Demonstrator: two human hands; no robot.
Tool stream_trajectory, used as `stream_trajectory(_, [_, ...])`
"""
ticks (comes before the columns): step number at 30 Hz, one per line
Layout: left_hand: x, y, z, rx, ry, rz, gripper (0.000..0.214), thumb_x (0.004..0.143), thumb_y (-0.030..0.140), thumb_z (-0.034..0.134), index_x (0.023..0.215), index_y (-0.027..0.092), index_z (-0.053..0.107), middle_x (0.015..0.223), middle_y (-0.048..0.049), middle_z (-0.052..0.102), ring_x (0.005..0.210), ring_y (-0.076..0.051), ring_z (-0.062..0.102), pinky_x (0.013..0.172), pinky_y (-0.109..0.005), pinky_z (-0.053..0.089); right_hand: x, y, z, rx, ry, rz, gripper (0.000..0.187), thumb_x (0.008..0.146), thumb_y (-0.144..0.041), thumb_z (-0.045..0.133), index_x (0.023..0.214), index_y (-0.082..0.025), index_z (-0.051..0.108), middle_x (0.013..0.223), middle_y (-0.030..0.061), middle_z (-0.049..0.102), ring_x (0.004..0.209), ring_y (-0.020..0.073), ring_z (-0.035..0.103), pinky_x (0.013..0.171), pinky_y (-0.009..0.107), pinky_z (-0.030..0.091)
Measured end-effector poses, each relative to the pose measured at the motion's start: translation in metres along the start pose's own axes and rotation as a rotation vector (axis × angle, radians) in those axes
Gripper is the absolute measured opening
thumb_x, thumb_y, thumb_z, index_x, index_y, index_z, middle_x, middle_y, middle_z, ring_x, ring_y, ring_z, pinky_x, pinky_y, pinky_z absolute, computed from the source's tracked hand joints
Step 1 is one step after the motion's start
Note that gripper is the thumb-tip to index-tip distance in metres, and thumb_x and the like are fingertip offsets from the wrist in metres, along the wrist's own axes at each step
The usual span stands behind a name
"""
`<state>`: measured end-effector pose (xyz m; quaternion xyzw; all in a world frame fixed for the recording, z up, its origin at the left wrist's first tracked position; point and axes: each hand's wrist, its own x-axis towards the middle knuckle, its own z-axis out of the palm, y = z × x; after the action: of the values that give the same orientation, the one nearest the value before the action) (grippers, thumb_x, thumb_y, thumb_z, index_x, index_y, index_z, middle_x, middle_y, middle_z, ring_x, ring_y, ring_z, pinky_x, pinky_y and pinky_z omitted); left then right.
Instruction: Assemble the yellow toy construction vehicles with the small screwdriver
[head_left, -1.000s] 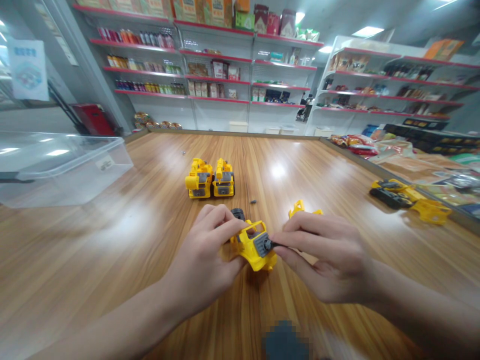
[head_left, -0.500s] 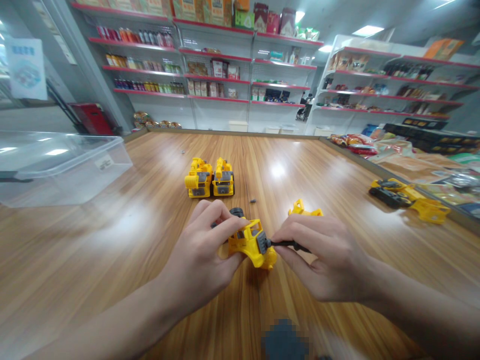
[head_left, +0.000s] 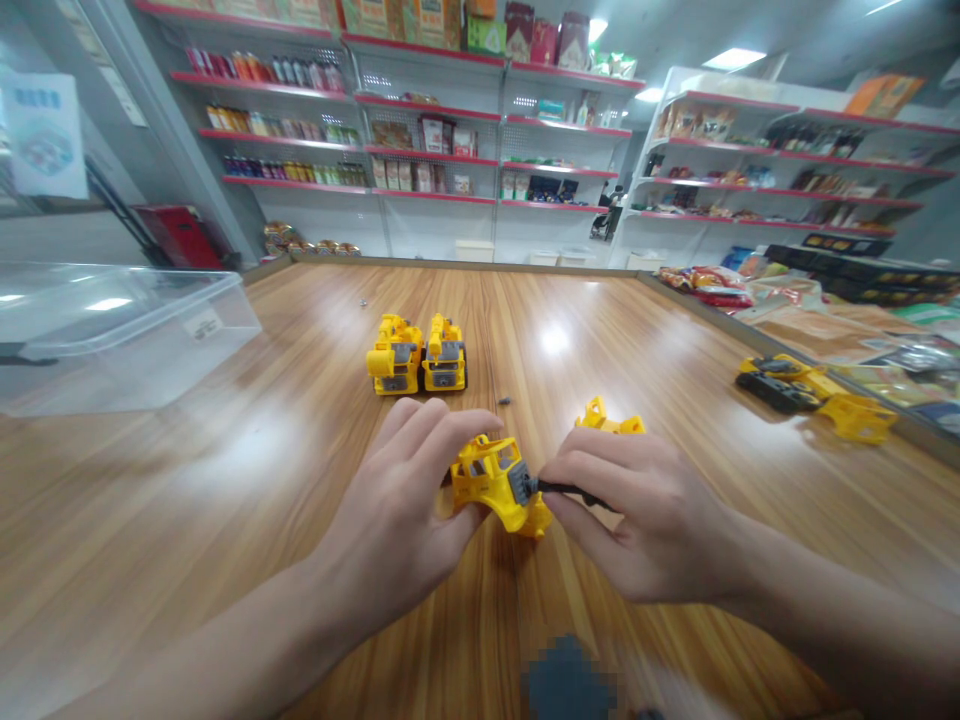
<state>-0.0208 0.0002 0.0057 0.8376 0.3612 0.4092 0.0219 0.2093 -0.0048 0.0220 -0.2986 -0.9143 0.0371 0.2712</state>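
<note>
My left hand (head_left: 409,490) is closed around the rear of a yellow toy truck (head_left: 484,478), its thumb beneath and its index finger raised over the top. The truck is tilted, with its grey front grille (head_left: 520,483) facing right. In my right hand (head_left: 637,515) is a thin black screwdriver (head_left: 577,490), pinched between thumb and fingers. The screwdriver's tip meets a small grey piece at the grille. Behind my right hand lies a yellow toy part (head_left: 607,416), partly hidden by the fingers. A small dark grey piece (head_left: 504,401) lies beyond the truck.
Two yellow toy trucks (head_left: 395,358) stand side by side farther back. A yellow tracked toy vehicle (head_left: 814,395) sits at the right. At the left is a clear plastic box (head_left: 127,350). Packaged goods (head_left: 705,285) lie past the table's right edge, and stocked shelves line the back.
My left index finger has lifted off the truck's cab and shifted, and the black wheel behind it no longer shows. The screwdriver stays at the grille.
</note>
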Motion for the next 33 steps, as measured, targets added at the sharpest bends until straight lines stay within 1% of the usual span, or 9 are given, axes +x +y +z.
stream_trajectory(3, [-0.001,-0.0012,0.0003,0.008,-0.04,0.077,0.044,0.078,0.0,0.063,0.114,0.025,0.06,0.088,-0.0021,0.047,0.083,-0.019,0.046,0.071,-0.033,0.042,0.0011,-0.0004,0.0001,-0.029,-0.007,-0.015,0.015,0.091,-0.015,0.05,0.089,-0.013,0.064,0.077,0.0052,0.058,0.066,0.0157,0.052,0.056,0.03,0.037])
stream_trajectory(6, [-0.0022,-0.0024,0.001,0.027,-0.035,0.12,0.04,0.081,0.003,0.063,0.112,0.028,0.064,0.087,-0.0025,0.044,0.082,-0.019,0.044,0.069,-0.034,0.041,0.0012,-0.0005,0.0002,-0.043,-0.017,-0.014,0.015,0.091,-0.015,0.05,0.088,-0.013,0.064,0.075,0.0048,0.057,0.065,0.0159,0.051,0.056,0.03,0.036])
stream_trajectory(11, [-0.003,-0.0043,0.0021,0.024,-0.02,0.146,0.038,0.082,0.003,0.062,0.111,0.028,0.066,0.091,-0.0036,0.044,0.086,-0.019,0.045,0.071,-0.034,0.043,-0.0003,-0.0008,0.0007,0.03,-0.002,0.01,0.014,0.086,-0.013,0.055,0.097,-0.011,0.062,0.081,0.0052,0.058,0.068,0.0157,0.053,0.057,0.029,0.037])
stream_trajectory(14, [-0.0034,-0.0051,0.0029,0.01,-0.016,0.161,0.039,0.082,0.001,0.061,0.111,0.026,0.066,0.092,-0.0039,0.045,0.087,-0.019,0.045,0.072,-0.034,0.043,-0.0005,-0.001,0.0011,0.012,0.008,-0.005,0.009,0.088,-0.014,0.053,0.089,-0.012,0.062,0.076,0.0042,0.057,0.064,0.0148,0.051,0.055,0.029,0.036])
stream_trajectory(17, [-0.0046,-0.0055,0.0039,-0.008,-0.024,0.18,0.04,0.083,-0.001,0.059,0.114,0.025,0.065,0.085,-0.0028,0.046,0.083,-0.018,0.044,0.07,-0.032,0.043,0.0004,-0.0015,0.0013,-0.011,-0.025,-0.017,0.016,0.091,-0.015,0.049,0.083,-0.012,0.062,0.072,0.0038,0.056,0.063,0.0149,0.05,0.056,0.03,0.036])
stream_trajectory(23, [-0.0057,-0.0057,0.0047,-0.028,-0.029,0.19,0.041,0.084,-0.001,0.058,0.115,0.025,0.064,0.084,-0.0027,0.047,0.081,-0.018,0.043,0.068,-0.032,0.042,0.0008,-0.0025,0.0005,0.024,-0.027,0.013,0.011,0.086,-0.013,0.054,0.094,-0.012,0.062,0.08,0.0052,0.058,0.068,0.0158,0.054,0.057,0.029,0.038])
stream_trajectory(25, [-0.0057,-0.0054,0.0045,-0.034,-0.03,0.193,0.04,0.084,-0.002,0.058,0.114,0.024,0.065,0.084,-0.0026,0.048,0.081,-0.017,0.044,0.068,-0.032,0.042,0.0008,-0.0022,0.0009,0.003,-0.023,0.004,0.011,0.089,-0.014,0.051,0.09,-0.012,0.062,0.077,0.0046,0.058,0.066,0.0154,0.053,0.056,0.029,0.037])
stream_trajectory(28, [-0.0057,-0.0051,0.0047,-0.031,-0.034,0.189,0.04,0.083,-0.003,0.058,0.112,0.023,0.065,0.084,-0.0027,0.048,0.08,-0.017,0.044,0.067,-0.032,0.041,0.0012,-0.0016,0.0018,-0.027,-0.039,-0.008,0.018,0.093,-0.016,0.047,0.085,-0.013,0.063,0.072,0.0039,0.057,0.063,0.0153,0.051,0.056,0.03,0.036])
stream_trajectory(33, [-0.0057,-0.0049,0.0059,-0.048,-0.044,0.187,0.043,0.082,-0.004,0.057,0.114,0.023,0.064,0.084,-0.0026,0.048,0.079,-0.017,0.044,0.067,-0.031,0.041,0.0012,-0.0014,0.0024,0.022,-0.039,0.02,0.011,0.088,-0.014,0.052,0.095,-0.013,0.061,0.079,0.0045,0.059,0.068,0.0156,0.054,0.058,0.029,0.037])
